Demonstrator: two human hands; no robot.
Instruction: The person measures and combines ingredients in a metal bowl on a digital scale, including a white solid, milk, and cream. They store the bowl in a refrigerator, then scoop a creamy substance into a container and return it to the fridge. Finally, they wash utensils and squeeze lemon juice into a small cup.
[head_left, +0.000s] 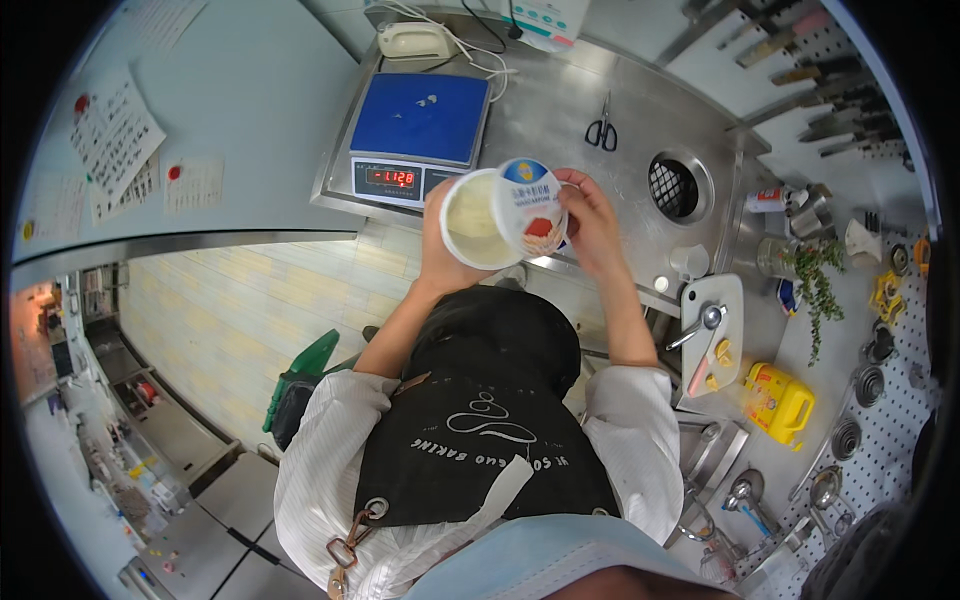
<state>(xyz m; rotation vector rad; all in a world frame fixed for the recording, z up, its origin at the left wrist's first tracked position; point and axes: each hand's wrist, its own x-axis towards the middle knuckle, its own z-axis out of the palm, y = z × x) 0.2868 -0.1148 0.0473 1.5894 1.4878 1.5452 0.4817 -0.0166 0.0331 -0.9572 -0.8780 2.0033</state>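
Note:
A round white tub (471, 225) with pale, creamy contents is tilted in front of my apron, and my left hand (441, 251) grips its side. Pinched by its edge in my right hand (591, 214) is a printed lid (531, 210), which overlaps the tub's right part and hides some of the opening. Just beyond my left hand stands a digital scale (420, 124) with a blue platform and a lit red display. A few white bits lie on that platform.
Black-handled scissors (602, 131) lie on the steel counter (540, 112), left of a round opening (679, 187). A hand mixer (416, 41) sits behind the scale. At right are a white cup (688, 261), a cutting board (694, 300) with a citrus squeezer (705, 322), and a yellow jug (778, 403).

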